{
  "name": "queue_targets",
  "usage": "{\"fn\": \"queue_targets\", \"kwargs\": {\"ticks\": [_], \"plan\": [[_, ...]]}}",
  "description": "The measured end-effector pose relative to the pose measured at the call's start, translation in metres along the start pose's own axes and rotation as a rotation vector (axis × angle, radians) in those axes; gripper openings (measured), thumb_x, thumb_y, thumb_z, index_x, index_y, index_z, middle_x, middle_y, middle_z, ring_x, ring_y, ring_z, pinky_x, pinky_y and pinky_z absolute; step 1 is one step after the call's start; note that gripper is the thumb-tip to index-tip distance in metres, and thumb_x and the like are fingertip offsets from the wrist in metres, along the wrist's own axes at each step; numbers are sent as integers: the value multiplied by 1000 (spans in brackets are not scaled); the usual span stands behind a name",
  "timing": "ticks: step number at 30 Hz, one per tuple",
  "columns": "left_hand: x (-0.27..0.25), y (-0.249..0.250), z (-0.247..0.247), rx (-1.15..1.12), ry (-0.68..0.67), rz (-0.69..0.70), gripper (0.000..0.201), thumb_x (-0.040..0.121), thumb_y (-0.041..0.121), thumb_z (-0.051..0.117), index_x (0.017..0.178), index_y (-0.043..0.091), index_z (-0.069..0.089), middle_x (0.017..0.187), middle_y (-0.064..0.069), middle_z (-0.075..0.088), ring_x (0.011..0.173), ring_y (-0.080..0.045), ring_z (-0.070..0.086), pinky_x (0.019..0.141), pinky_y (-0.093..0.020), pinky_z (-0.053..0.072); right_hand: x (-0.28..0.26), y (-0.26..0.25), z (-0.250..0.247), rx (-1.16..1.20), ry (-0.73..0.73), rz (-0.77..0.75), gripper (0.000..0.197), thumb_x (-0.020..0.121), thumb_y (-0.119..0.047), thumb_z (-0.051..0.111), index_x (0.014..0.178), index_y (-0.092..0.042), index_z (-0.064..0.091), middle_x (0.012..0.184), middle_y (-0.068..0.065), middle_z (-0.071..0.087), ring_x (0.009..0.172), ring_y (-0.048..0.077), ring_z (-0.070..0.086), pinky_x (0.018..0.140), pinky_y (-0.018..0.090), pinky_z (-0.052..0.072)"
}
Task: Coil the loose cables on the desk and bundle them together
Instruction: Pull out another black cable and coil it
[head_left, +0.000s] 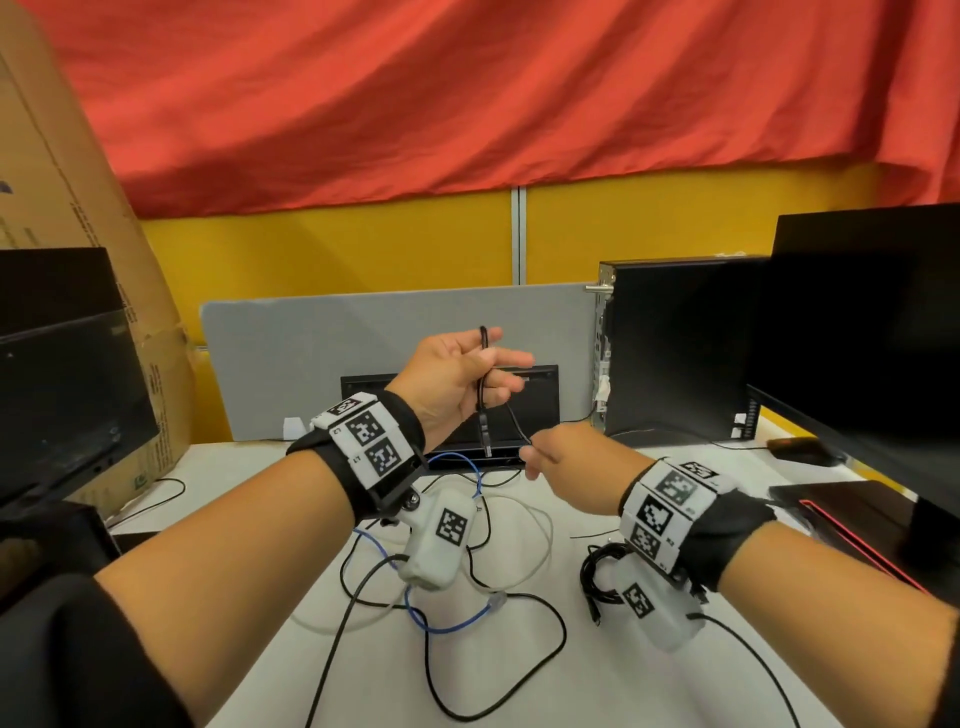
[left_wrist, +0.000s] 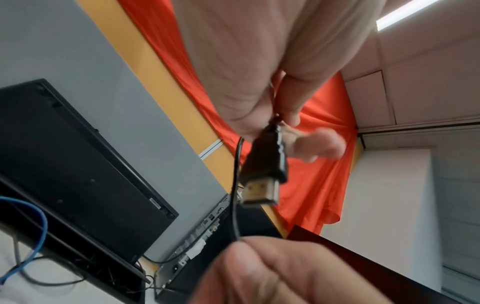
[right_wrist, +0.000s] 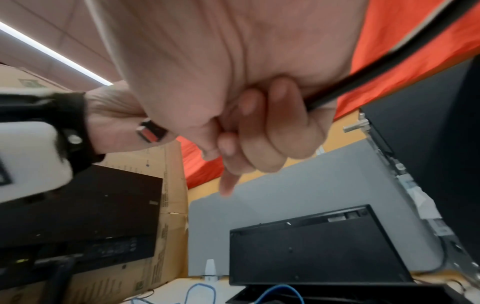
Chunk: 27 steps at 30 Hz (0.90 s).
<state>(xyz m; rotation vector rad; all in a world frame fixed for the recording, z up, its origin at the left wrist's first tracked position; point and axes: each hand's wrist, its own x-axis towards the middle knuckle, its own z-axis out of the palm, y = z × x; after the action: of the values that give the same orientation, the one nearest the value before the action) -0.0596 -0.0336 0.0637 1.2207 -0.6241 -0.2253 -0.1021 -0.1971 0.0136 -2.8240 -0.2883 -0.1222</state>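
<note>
Two hands raised above the worktop (head_left: 597, 675). Left hand (head_left: 457, 379) pinched a folded black cable (head_left: 483, 374) between thumb and fingers, plug (left_wrist: 262, 185) dangling below. Right hand (head_left: 566, 462) curled round the same cable's trailing length (right_wrist: 363, 78). Underneath lay loose blue (head_left: 441, 626), white (head_left: 540, 535) and black (head_left: 550, 660) cables, plus a coiled black bundle (head_left: 597, 577) right of them.

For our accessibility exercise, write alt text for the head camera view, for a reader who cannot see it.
Above a white desk, the left hand holds up a black cable with its plug dangling, while the right hand pinches the same cable lower down. Loose blue, grey and black cables lie tangled below, between dark monitors.
</note>
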Motion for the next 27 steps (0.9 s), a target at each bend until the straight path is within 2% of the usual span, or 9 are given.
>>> {"fn": "queue_targets", "kwargs": {"ticks": [3, 7, 9, 11, 14, 17, 19, 22, 27], "plan": [[0, -3, -8, 30, 53, -10, 41, 100, -7, 35, 141, -1, 34, 123, -24, 62, 104, -36, 67, 82, -37, 59, -9, -11, -11, -20, 59, -46, 40, 103, -37, 36, 86, -14, 64, 76, -4, 59, 70, 14, 56, 62, 30, 43], [1, -8, -13, 158, 104, -39, 45, 100, -7, 35, 145, 2, 33, 122, -21, 63, 115, -33, 62, 92, -40, 54, -15, -20, -29, -36, 68, -107, 37, 100, -36, 43, 84, -12, 66, 80, 6, 67, 74, 23, 63, 66, 35, 50], [1, -11, -13, 240, 73, -54, 44, 100, -5, 37, 144, 3, 36, 116, -19, 67, 111, -28, 65, 97, -43, 51, -17, -22, -37, -24, 55, -127, 33, 98, -34, 46, 84, -14, 68, 79, 5, 68, 73, 23, 63, 66, 37, 51], [-2, -13, -10, 279, 26, -81, 41, 100, -5, 38, 141, 3, 41, 107, -16, 71, 97, -22, 70, 99, -47, 46, -18, -23, -46, -8, 64, -146, 29, 96, -33, 49, 82, -17, 69, 73, 0, 65, 66, 17, 60, 60, 34, 48], [-9, -11, -5, 304, -94, -131, 36, 99, -7, 36, 129, 2, 55, 95, -14, 74, 82, -20, 72, 90, -39, 51, -17, -22, -60, 21, 148, -169, 25, 92, -35, 58, 75, -20, 68, 64, -2, 60, 55, 13, 53, 53, 31, 42], [-17, -7, -2, 318, -192, -172, 34, 99, -7, 33, 117, 0, 61, 87, -19, 71, 71, -23, 69, 84, -35, 56, -13, -17, -71, 77, 264, -195, 22, 87, -39, 67, 72, -23, 69, 66, -1, 64, 64, 18, 59, 60, 37, 49], [-20, -6, 0, 313, -190, -182, 33, 99, -8, 30, 112, -3, 61, 75, -16, 67, 58, -18, 60, 86, -43, 51, -10, -13, -73, 123, 347, -201, 26, 83, -43, 72, 72, -19, 70, 63, 0, 63, 61, 17, 57, 58, 35, 48], [-22, -6, 1, 228, -185, -188, 35, 97, -8, 28, 118, -7, 57, 67, -13, 59, 52, -16, 48, 98, -59, 43, -5, -8, -69, 217, 423, -196, 25, 81, -41, 74, 71, -18, 70, 56, -4, 58, 51, 9, 48, 53, 30, 42], [-22, -9, 1, 120, -191, -218, 36, 103, 6, 28, 118, -10, 56, 63, -8, 49, 51, -15, 38, 95, -64, 45, 0, -6, -62, 298, 496, -208, 11, 89, -29, 68, 82, -22, 73, 69, -9, 66, 63, 3, 55, 65, 28, 48]]}}
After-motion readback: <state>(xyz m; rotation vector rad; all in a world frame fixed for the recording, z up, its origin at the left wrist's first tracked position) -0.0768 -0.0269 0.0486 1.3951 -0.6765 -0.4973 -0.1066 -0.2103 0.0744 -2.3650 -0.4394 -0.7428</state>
